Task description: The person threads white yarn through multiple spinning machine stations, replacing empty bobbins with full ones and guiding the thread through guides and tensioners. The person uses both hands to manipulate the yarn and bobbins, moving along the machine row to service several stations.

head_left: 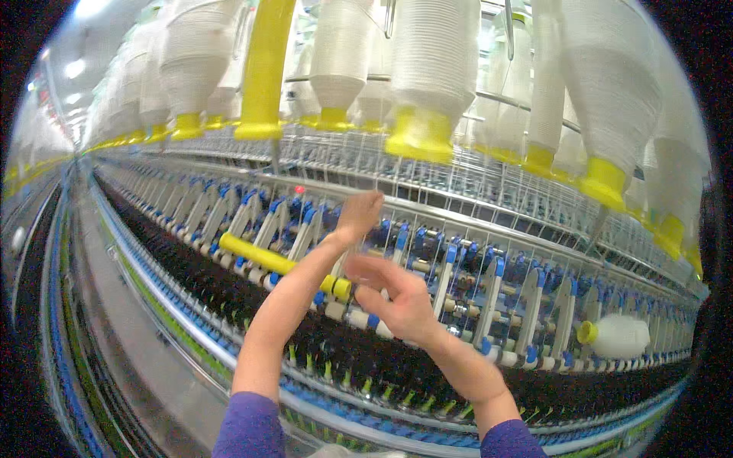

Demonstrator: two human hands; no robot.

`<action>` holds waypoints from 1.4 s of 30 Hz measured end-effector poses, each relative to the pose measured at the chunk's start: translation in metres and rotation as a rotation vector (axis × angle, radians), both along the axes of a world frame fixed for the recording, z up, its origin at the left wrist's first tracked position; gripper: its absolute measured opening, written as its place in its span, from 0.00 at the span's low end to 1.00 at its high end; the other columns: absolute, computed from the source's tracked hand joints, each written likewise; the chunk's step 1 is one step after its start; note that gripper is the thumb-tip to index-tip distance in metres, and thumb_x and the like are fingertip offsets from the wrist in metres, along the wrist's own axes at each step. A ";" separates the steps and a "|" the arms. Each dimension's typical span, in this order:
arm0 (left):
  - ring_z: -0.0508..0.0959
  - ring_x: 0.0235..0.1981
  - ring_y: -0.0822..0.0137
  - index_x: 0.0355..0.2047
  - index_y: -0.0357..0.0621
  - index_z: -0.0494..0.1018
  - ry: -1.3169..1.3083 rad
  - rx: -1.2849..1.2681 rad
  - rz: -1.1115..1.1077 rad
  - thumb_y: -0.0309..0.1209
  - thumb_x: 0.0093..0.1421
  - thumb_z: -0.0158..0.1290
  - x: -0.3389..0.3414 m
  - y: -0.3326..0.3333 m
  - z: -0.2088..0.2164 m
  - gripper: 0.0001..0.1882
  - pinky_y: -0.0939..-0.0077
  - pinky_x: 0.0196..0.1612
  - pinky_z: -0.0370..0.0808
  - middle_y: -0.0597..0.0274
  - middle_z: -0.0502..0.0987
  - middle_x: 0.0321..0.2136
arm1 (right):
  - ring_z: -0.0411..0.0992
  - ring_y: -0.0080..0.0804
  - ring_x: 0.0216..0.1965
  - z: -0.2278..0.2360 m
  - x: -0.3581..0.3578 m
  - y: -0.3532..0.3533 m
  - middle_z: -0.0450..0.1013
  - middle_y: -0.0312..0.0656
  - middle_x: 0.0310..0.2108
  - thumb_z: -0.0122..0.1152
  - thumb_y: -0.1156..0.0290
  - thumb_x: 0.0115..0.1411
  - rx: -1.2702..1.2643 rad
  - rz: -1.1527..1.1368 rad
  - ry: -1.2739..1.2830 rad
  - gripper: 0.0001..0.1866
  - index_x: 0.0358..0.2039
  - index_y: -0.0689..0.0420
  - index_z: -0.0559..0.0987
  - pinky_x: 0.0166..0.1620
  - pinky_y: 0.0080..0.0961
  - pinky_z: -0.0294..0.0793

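Observation:
My left hand [359,217] reaches up to the metal rail above the drafting arms of a spinning frame. Its fingers are smeared by motion, so I cannot see what they hold, if anything. Lower and to the right, my right hand [395,296] is curved, thumb and fingers apart, with no held object visible. Just left of it is the end of an empty yellow tube [263,253]. This tube lies across the drafting arms [450,278], passing under my left forearm. Thin strands [477,202] run down to the arms.
White roving bobbins [433,57] with yellow ends hang overhead, beside a bare yellow tube [265,69]. A partly wound bobbin [620,336] rests on the arms at right. Green-tipped spindles [347,379] line the lower machine. A narrow aisle [114,305] runs along the left.

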State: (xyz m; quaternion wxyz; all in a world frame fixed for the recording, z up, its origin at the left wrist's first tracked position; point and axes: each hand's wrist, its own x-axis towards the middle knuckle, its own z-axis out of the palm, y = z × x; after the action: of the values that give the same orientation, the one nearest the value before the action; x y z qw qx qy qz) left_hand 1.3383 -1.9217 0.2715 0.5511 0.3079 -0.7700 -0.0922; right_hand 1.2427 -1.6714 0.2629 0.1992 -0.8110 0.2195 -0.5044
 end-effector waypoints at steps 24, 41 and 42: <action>0.78 0.30 0.62 0.49 0.40 0.66 0.232 0.550 -1.618 0.46 0.53 0.53 0.211 0.177 -0.079 0.28 0.67 0.31 0.77 0.52 0.77 0.30 | 0.76 0.34 0.29 0.145 0.221 -0.052 0.74 0.44 0.30 0.58 0.62 0.59 0.245 0.355 -0.355 0.18 0.44 0.61 0.71 0.32 0.31 0.78; 0.78 0.31 0.64 0.51 0.40 0.67 -0.306 0.839 -1.676 0.33 0.42 0.66 0.211 0.305 -0.200 0.35 0.71 0.36 0.75 0.62 0.79 0.33 | 0.66 0.27 0.23 0.004 0.132 0.134 0.65 0.40 0.30 0.63 0.45 0.55 0.186 0.706 -0.804 0.44 0.61 0.61 0.56 0.26 0.27 0.66; 0.78 0.30 0.62 0.50 0.39 0.66 -0.433 0.887 -1.725 0.31 0.42 0.65 0.216 0.305 -0.200 0.33 0.71 0.35 0.76 0.60 0.78 0.31 | 0.66 0.29 0.22 0.002 0.129 0.138 0.64 0.41 0.30 0.60 0.45 0.56 0.201 0.555 -0.814 0.43 0.61 0.60 0.56 0.24 0.28 0.65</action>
State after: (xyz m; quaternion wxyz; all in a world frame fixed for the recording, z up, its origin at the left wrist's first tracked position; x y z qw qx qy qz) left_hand 1.5539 -1.6168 0.0715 -0.0222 -0.1693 -0.7103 -0.6829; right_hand 1.3714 -1.5332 0.2649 0.4724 -0.5532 -0.0524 -0.6842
